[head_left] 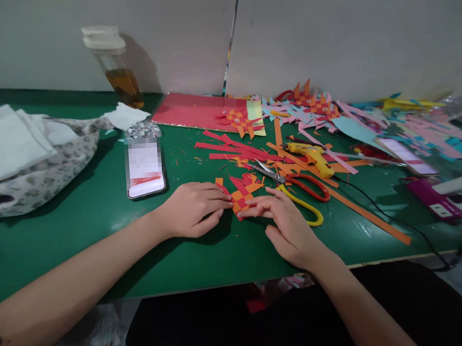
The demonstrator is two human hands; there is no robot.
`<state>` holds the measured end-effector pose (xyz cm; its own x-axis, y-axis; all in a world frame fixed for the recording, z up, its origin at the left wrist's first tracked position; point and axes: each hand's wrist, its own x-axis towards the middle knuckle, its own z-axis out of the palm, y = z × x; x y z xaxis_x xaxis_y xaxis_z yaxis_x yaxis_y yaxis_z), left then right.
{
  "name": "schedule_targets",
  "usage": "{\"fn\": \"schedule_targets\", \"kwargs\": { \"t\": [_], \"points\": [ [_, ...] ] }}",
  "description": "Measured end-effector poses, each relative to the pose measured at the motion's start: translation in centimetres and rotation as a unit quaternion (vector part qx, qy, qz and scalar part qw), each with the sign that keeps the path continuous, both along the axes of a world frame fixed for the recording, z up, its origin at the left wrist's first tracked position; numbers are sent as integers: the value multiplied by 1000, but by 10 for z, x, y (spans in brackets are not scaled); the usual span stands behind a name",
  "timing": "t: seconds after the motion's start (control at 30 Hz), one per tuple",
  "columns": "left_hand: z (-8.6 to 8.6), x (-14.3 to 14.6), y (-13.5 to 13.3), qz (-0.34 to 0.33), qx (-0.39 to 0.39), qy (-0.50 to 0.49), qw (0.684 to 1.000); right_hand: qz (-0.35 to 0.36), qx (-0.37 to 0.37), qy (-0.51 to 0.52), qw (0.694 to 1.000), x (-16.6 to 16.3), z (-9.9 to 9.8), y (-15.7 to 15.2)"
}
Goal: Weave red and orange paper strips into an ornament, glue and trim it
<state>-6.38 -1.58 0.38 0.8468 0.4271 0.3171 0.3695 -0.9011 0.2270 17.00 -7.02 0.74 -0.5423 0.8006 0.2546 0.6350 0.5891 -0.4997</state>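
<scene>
A woven paper fish point(242, 197) in red and orange checks lies flat on the green table, with a small white spot near its lower tip. My left hand point(192, 209) rests at its left side, fingertips and thumb drawn together on the paper's edge. From the right, my right hand point(287, 224) reaches over with fingers stretched and thumb apart; its fingertips touch the fish near the white spot. Scissors point(282, 177) with one red and one yellow handle lie just beyond my right hand. Orange and red paper strips point(235, 151) are strewn behind the fish.
A yellow glue gun point(312, 157) lies behind the scissors, its cord trailing right. More finished paper fish point(240, 121) and pastel scraps fill the back right. A phone point(145, 168), a tea bottle point(117, 70) and a floral cloth point(68, 144) stand or lie left. A purple power strip point(438, 199) is far right.
</scene>
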Motion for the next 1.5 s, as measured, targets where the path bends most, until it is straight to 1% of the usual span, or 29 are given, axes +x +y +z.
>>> {"fn": "schedule_targets", "kwargs": {
  "t": [0.3,1.23,1.5],
  "points": [
    [-1,0,1,-2,5,3,1000,-2,16,-13,1000,-1,1,0],
    [1,1,0,-3,4,-12,1000,0,14,-33,999,-2,5,1],
    [1,1,0,-3,1,4,1000,0,16,-30,999,-4,7,0]
  ]
}}
